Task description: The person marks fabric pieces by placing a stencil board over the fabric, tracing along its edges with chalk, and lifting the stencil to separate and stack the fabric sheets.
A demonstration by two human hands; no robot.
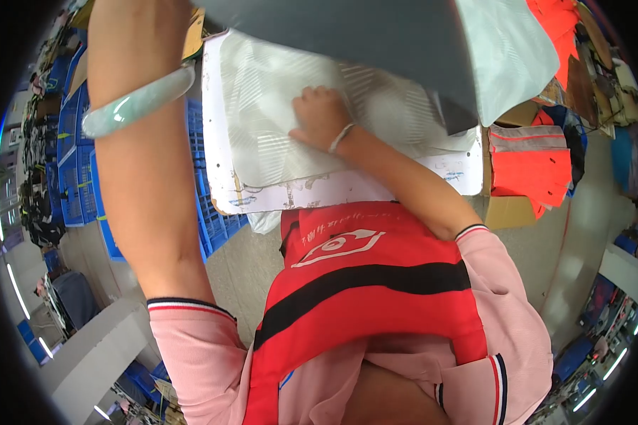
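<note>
White translucent patterned fabric (283, 152) lies over a white board-topped table (227, 195). My right hand (322, 117) rests palm down on this fabric, thumb apart from the slightly bent fingers, with a thin band at the wrist. My left forearm, wearing a pale green bangle (140, 105), reaches up past the top edge, so my left hand is out of sight. A dark grey sheet (376, 35), blurred at its edge, hangs over the far part of the fabric. Beside it, a pale sheet (510, 64) extends over the table's right side.
Blue plastic crates (204, 205) stand left of the table. Orange-red fabric pieces with a grey band (532, 166) lie over a cardboard box (510, 212) at the right. More orange fabric (556, 32) is at the top right. Shelves and piles line both sides.
</note>
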